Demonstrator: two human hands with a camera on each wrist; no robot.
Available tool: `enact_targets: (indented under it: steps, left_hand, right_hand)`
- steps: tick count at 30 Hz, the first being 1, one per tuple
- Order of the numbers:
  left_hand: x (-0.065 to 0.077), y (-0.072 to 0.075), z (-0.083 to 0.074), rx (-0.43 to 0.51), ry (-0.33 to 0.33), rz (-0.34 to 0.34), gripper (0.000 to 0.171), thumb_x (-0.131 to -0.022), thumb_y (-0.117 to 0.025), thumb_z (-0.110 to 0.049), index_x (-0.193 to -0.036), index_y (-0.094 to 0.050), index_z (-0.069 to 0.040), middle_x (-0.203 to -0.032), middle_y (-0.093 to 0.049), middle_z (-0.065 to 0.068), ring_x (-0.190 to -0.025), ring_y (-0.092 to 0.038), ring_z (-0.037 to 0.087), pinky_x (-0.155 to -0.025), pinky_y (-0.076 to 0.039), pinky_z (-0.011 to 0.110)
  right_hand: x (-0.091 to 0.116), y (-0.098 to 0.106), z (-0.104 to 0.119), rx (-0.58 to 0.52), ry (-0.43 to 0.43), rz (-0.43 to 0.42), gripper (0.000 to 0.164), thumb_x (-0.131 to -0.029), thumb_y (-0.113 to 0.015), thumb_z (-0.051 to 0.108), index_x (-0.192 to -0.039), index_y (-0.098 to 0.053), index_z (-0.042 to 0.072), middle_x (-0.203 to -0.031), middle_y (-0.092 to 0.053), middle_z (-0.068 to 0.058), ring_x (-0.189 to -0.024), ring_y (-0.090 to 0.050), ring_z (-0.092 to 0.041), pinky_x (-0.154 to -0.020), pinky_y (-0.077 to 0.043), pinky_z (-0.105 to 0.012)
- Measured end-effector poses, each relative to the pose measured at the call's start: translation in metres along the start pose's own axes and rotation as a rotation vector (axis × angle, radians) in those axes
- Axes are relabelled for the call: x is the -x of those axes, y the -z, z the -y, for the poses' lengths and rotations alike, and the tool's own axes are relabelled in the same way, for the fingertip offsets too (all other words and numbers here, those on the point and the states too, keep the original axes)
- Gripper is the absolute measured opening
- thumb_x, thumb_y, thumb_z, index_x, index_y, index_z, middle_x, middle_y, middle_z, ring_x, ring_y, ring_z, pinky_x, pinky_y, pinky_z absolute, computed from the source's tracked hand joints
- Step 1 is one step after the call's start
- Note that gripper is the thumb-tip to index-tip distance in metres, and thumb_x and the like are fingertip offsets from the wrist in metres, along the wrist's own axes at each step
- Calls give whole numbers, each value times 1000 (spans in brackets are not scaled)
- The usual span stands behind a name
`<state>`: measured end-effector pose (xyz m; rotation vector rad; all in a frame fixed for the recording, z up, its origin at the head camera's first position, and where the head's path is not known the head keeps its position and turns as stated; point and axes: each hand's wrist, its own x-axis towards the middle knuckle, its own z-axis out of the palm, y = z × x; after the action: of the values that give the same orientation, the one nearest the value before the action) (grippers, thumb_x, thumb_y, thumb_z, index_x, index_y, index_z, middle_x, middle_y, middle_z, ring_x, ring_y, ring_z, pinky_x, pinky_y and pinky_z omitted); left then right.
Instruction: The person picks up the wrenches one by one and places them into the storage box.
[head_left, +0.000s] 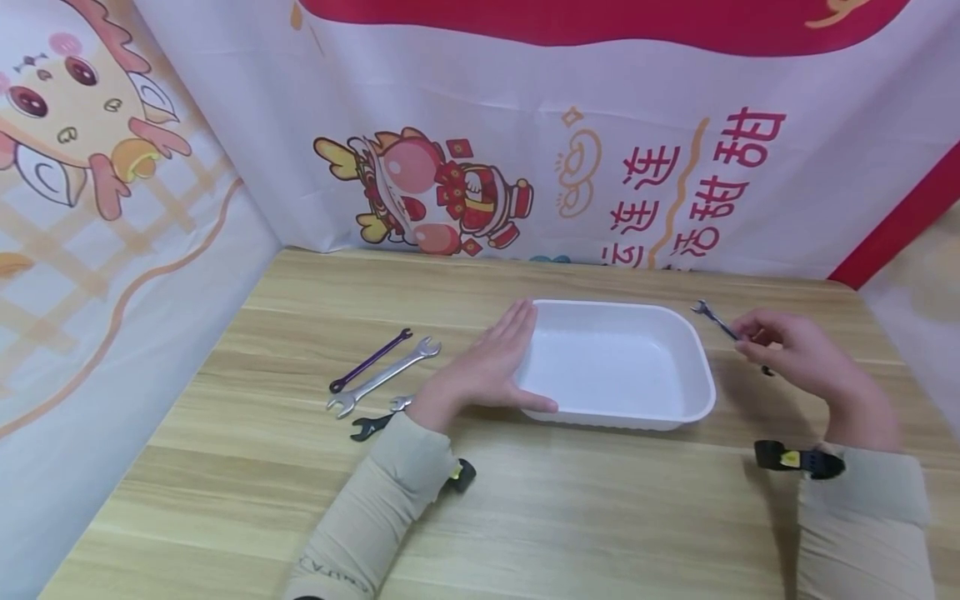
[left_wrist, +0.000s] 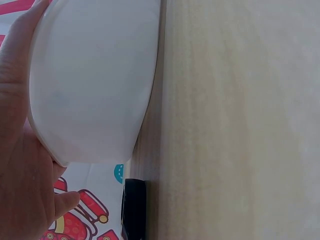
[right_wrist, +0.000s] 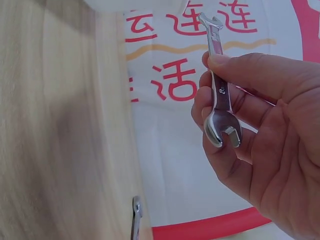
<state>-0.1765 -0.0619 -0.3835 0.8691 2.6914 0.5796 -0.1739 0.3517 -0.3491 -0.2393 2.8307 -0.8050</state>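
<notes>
A white rectangular plastic tray [head_left: 615, 421] stands on the wooden table. My left hand [head_left: 487, 367] lies along its left end, fingers straight toward the far corner and thumb along the near rim. In the left wrist view the palm and fingers [left_wrist: 12, 75] run along the tray's edge [left_wrist: 95, 85]. Right of the tray, my right hand [head_left: 795, 350] pinches a silver open-end wrench [head_left: 718, 323] between thumb and fingers. The right wrist view shows this wrench [right_wrist: 220, 95] raised off the table, both its forked ends showing.
Left of the tray lie a purple wrench [head_left: 371, 361], a large silver open-end wrench [head_left: 386, 377] and a black wrench [head_left: 367, 427], partly hidden by the left arm. Another wrench [right_wrist: 136, 215] lies on the table near the right hand. A printed curtain [head_left: 480, 92] hangs behind.
</notes>
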Motion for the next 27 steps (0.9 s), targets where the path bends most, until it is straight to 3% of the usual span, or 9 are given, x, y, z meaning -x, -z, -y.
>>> enact_targets:
  steps: [7,16,27]
  left_hand:
    - [0,-1,-1,11,-2,-2,135,-70,-66,-81,-159,6,-11,-168,13,3,-155,13,17,-126,-8,42]
    - [-1,-3,-1,13,-4,3,135,-70,-65,-82,-159,7,-12,-168,12,4,-155,13,17,-126,-8,42]
    - [-1,0,0,12,0,14,136,-70,-66,-81,-158,11,-14,-166,20,-2,-154,16,15,-126,-6,40]
  right_hand:
    - [5,-3,13,-1,28,-10,29,-97,-65,19,-120,-63,2,-107,-66,-16,-94,-56,-26,-66,-54,-23]
    - [8,-4,29,-25,89,-9,29,-95,-68,18,-121,-65,6,-109,-67,-14,-89,-55,-10,-66,-55,-22]
    - [6,-12,51,-53,221,-9,25,-93,-70,16,-117,-68,9,-104,-68,-8,-89,-56,-4,-71,-55,-19]
